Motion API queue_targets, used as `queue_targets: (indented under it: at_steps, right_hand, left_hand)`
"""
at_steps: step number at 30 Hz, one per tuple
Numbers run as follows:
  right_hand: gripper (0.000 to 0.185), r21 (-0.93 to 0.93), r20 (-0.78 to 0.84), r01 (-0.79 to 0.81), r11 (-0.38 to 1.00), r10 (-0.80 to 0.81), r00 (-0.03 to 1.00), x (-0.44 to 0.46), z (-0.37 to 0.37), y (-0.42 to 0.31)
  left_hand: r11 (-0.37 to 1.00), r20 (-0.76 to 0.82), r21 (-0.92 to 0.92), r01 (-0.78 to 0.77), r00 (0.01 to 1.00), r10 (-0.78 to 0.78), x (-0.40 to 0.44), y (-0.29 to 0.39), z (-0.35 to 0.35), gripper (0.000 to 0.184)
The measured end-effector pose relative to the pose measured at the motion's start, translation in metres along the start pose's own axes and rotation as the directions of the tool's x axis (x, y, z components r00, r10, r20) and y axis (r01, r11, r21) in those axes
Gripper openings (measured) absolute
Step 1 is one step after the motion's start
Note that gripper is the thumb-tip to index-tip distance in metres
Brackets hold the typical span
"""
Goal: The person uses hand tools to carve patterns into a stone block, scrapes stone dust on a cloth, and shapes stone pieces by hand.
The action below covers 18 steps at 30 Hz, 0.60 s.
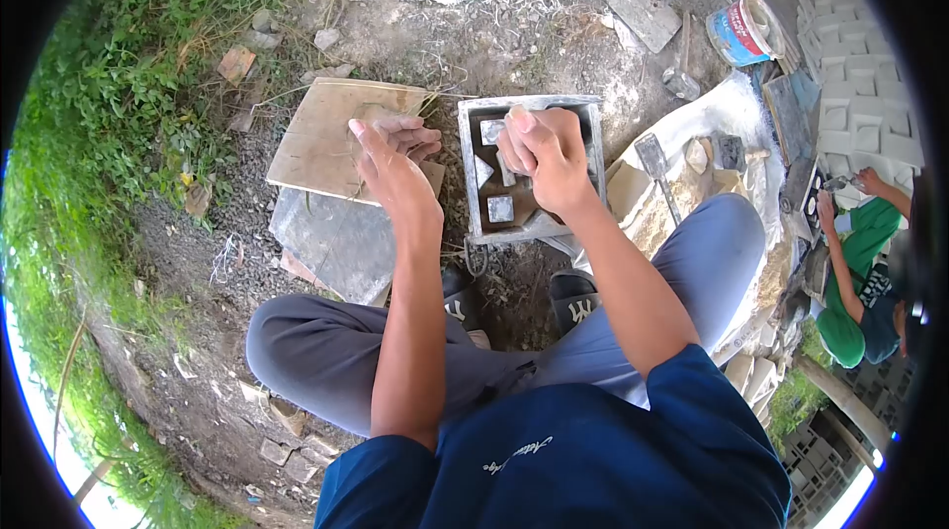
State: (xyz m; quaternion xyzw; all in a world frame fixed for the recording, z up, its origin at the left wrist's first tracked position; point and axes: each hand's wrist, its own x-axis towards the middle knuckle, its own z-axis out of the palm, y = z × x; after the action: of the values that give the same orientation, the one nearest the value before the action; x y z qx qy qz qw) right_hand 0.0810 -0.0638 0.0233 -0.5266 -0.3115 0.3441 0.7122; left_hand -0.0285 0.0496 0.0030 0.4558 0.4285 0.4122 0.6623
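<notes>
My left hand (397, 168) hovers over a square wooden board (321, 138), holding nothing, its thumb raised and its fingers apart and slightly bent. Closed fingers mark my right hand (550, 161), which is above the right half of a grey rectangular mold (471, 188). Whatever those fingers hold, if anything, is hidden from view. Inside the mold sit several raised blocks, among them a small square block (500, 209) near the lower left. Part of the mold's inside is covered by my right hand. A wire hook (476, 262) hangs at its near edge.
Right of the mold, a trowel (654, 161) leans on a pale sandy heap (647, 198) over a white sack (736, 114). A paint bucket (741, 32) stands farther back. A grey slab (331, 247) lies below the board. Another person (865, 262) works at far right beside stacked patterned blocks (855, 64).
</notes>
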Motion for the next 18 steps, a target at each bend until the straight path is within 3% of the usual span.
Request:
queue_targets:
  at_steps: [8,10,12,14,16,18]
  right_hand:
    - [0.055,-0.006,0.005,0.061,0.998,-0.061,0.998,-0.01,-0.007,0.007]
    - [0.055,-0.097,-0.009,0.104,0.99,-0.105,0.994,-0.009,-0.007,-0.015]
    - [0.05,0.16,-0.071,0.112,0.981,-0.101,0.992,-0.006,-0.025,-0.03]
    - [0.043,0.277,-0.076,0.191,0.942,-0.176,0.981,-0.007,-0.056,-0.052]
    - [0.039,0.312,-0.053,0.295,0.903,-0.294,0.954,-0.009,-0.084,-0.078]
    - [0.038,0.318,-0.08,0.322,0.892,-0.313,0.946,-0.013,-0.103,-0.097]
  left_hand:
    - [1.0,0.011,0.025,0.014,1.0,-0.014,0.001,-0.003,0.0,0.069]
    - [0.999,0.005,0.046,-0.002,1.0,0.002,-0.001,-0.005,0.0,0.069]
    - [1.0,-0.004,0.029,0.01,1.0,-0.009,-0.001,-0.006,0.0,0.069]
    - [1.0,-0.009,0.012,0.018,1.0,-0.018,0.001,-0.007,0.001,0.069]
    - [1.0,-0.002,0.006,0.023,1.0,-0.023,0.001,-0.01,0.002,0.068]
    - [0.999,0.015,0.008,0.034,0.999,-0.034,0.0,-0.014,0.006,0.067]
